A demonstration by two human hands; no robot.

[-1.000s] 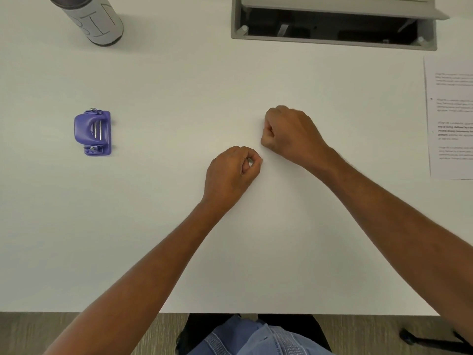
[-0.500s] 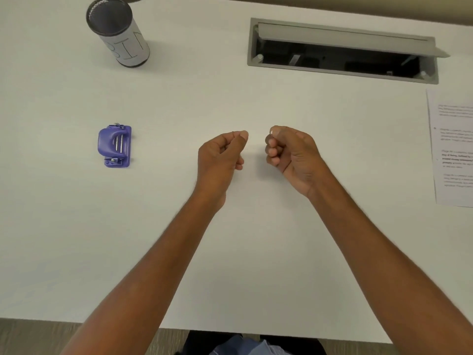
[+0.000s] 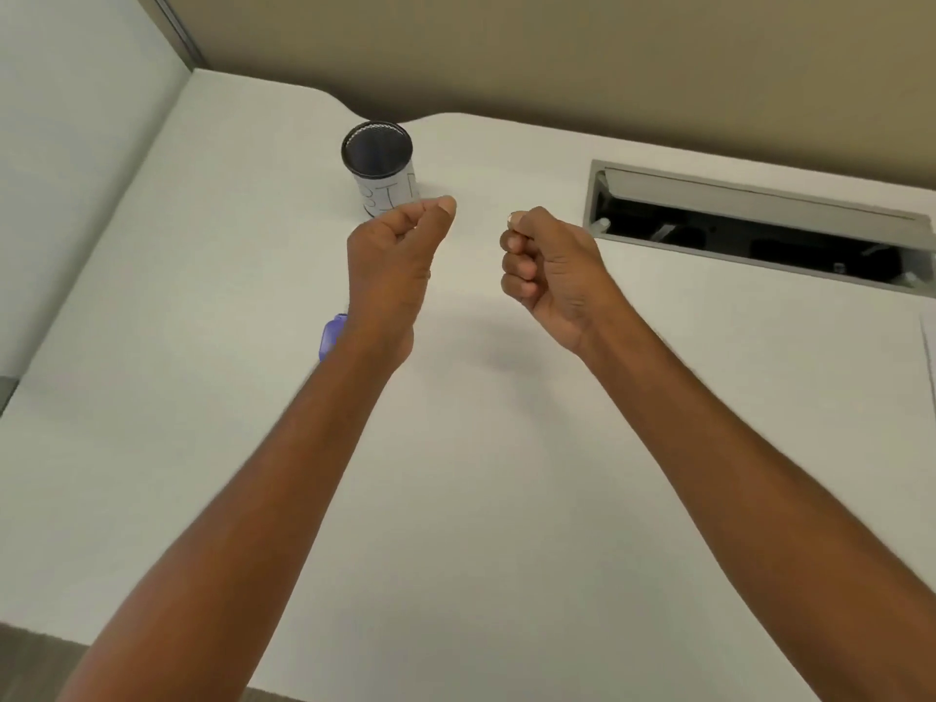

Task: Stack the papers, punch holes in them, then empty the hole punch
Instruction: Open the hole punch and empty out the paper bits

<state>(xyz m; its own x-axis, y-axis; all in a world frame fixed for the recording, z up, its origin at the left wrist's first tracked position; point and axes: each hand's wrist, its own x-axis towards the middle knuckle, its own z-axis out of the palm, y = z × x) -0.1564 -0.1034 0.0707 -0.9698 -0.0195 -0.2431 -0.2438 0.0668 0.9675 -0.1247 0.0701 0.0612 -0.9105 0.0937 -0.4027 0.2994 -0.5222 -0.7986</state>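
My left hand (image 3: 400,260) and my right hand (image 3: 549,271) are both raised above the white desk (image 3: 506,473), a short gap apart, each curled into a loose fist with thumb pressed on the forefinger. I cannot tell whether anything small is pinched in them. The purple hole punch (image 3: 332,337) lies on the desk, mostly hidden behind my left wrist. Only a thin edge of the printed papers (image 3: 930,347) shows at the far right border.
A black mesh cup with a white label reading BIN (image 3: 379,167) stands at the back of the desk, just beyond my left hand. An open grey cable hatch (image 3: 759,230) is set into the desk at the back right. A partition wall runs behind.
Both fists lifted off the desk and moved away from me toward the cup. The view tilted up, so the papers slid almost out of frame and my left wrist now covers the punch.
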